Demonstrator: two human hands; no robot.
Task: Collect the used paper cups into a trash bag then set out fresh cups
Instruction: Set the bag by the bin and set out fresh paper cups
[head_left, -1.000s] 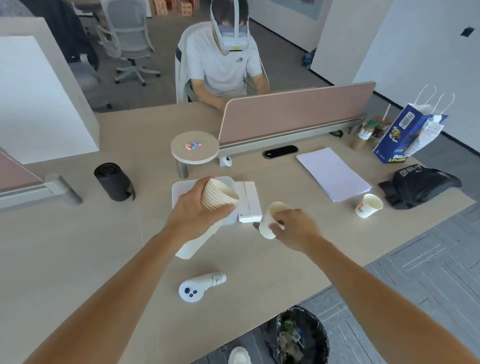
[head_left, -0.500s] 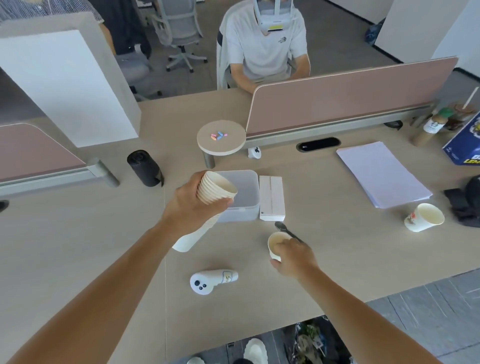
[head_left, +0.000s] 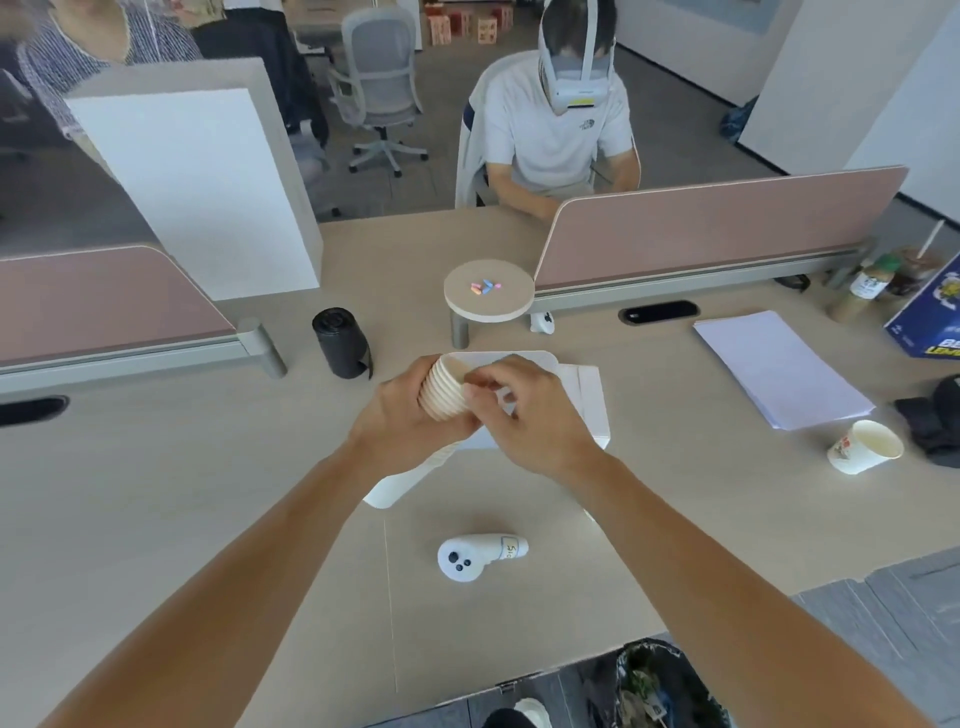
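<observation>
My left hand (head_left: 400, 422) grips a stack of fresh ribbed paper cups (head_left: 440, 391), tilted over the middle of the desk. The stack's white lower end (head_left: 388, 489) sticks out below that hand. Fingers of my right hand (head_left: 530, 415) pinch the rim of the top cup in the stack. A single paper cup with a red print (head_left: 865, 453) stands on the desk at the right. A black roll of trash bags (head_left: 340, 340) stands upright at the back left. A bin lined with a black bag (head_left: 665, 686) holds rubbish on the floor below the desk's front edge.
A white controller (head_left: 478, 556) lies near the front edge. A white container (head_left: 519, 358) and a white box (head_left: 589, 395) sit behind my hands. A paper pile (head_left: 779, 366), a blue shopping bag (head_left: 935, 317) and pink dividers (head_left: 717, 228) stand to the right. A person (head_left: 556, 130) sits opposite.
My right hand let go of a single cup it had set on the desk and came up to the stack's rim. My left hand kept the stack.
</observation>
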